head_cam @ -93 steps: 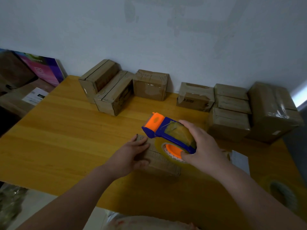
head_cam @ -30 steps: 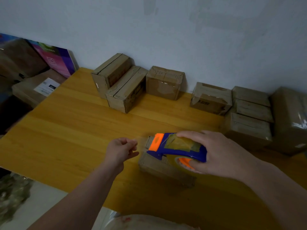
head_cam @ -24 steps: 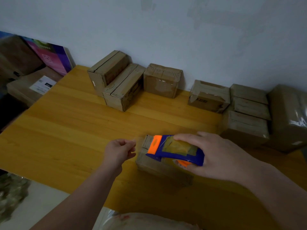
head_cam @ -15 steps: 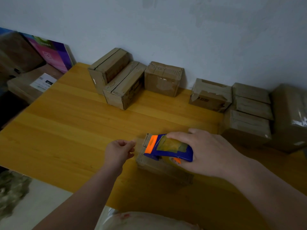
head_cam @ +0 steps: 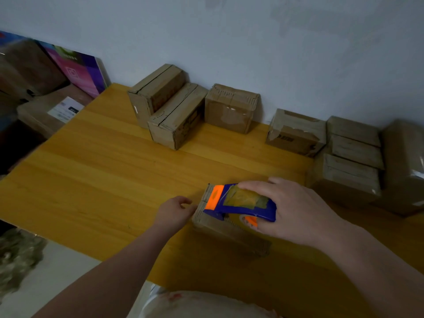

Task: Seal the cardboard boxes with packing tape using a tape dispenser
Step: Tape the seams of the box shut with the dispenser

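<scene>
A small flat cardboard box (head_cam: 231, 232) lies on the yellow wooden table (head_cam: 110, 184) in front of me. My right hand (head_cam: 298, 212) grips a blue and orange tape dispenser (head_cam: 238, 201) from above. The dispenser sits low on the box top, its orange end toward the box's left end. My left hand (head_cam: 174, 212) is at that left end, its fingers curled, thumb and fingertips pinched together against the box edge. They seem to pinch the clear tape end, which barely shows. The dispenser and my right hand hide most of the box top.
Several cardboard boxes line the wall: two long ones (head_cam: 169, 111), a squarer one (head_cam: 231, 109), a taped one (head_cam: 296, 131) and a stack (head_cam: 351, 161) at the right. A colourful board (head_cam: 75, 67) and a labelled carton (head_cam: 52, 111) sit left of the table.
My right hand has lowered the dispenser onto the box and slid it toward the left end. My left hand left the box top and now pinches at the left edge.
</scene>
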A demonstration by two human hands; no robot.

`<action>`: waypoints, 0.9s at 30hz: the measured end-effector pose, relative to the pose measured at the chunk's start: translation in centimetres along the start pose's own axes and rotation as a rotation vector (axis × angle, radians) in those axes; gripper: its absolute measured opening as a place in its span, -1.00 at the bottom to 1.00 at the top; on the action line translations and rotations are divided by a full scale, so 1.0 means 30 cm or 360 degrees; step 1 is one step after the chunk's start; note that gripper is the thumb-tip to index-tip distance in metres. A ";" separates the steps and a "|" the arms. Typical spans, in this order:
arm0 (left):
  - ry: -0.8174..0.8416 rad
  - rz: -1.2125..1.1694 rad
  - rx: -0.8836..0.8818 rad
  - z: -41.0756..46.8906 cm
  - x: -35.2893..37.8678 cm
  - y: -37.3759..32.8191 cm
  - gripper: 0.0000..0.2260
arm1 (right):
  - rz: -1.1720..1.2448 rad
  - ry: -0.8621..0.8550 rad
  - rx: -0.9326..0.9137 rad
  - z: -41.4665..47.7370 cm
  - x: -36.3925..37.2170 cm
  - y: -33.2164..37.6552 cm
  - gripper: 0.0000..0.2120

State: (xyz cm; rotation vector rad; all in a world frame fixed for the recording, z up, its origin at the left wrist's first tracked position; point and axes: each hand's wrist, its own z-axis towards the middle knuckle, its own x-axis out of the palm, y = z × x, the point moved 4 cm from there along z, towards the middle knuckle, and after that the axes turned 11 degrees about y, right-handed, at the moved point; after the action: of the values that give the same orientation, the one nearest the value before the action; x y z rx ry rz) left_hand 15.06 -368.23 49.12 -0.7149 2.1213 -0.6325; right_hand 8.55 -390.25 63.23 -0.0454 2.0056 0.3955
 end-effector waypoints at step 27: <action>0.0635 0.0627 0.0968 0.021 -0.011 -0.157 -0.08 | 0.0131 -0.0008 -0.0091 0.000 0.006 -0.025 -0.31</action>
State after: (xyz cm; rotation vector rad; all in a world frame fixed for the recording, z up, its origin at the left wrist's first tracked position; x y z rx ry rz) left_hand 17.03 -371.51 51.96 0.1764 2.1524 -1.1881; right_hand 8.61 -390.94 62.88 0.0024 1.9953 0.5051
